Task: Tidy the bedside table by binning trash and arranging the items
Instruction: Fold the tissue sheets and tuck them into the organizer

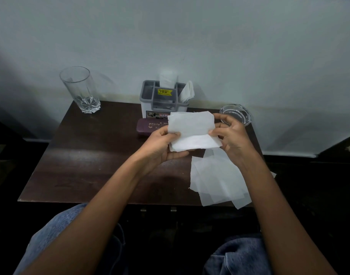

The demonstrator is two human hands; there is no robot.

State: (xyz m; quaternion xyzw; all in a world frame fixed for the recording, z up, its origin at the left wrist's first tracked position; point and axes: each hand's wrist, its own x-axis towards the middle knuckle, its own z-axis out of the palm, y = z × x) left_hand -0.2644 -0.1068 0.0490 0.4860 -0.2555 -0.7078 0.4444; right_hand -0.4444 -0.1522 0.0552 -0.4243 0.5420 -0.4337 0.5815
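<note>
White tissue sheet [192, 132], half folded, upper flap doubled over the lower part. Hangs clear of the dark bedside table [86, 155], above its middle and a little to the right. Pinched at the left edge between thumb and curled fingers of the left hand [162, 147], palm cupped under the lower corner. Pinched at the right edge by thumb and fingertips of the right hand [232, 135], other fingers bent.

Just under the right wrist, flat on the table's front right corner: loose pile of tissue sheets [215, 179], overlapping, one corner past the front edge.

Behind the held sheet, close to the wall: grey organiser [148, 96] with several compartments and a yellow price sticker, white tissue upright in the back slot, another wad in the right slot. Directly in front of it, purple case [148, 129] lying flat, right end hidden by the sheet.

At the back right corner, beyond the right hand: clear glass ashtray [236, 114]. At the back left corner, well apart from the rest: tall drinking glass [80, 90], upright.

Below the front edge, denim knees [51, 235].
</note>
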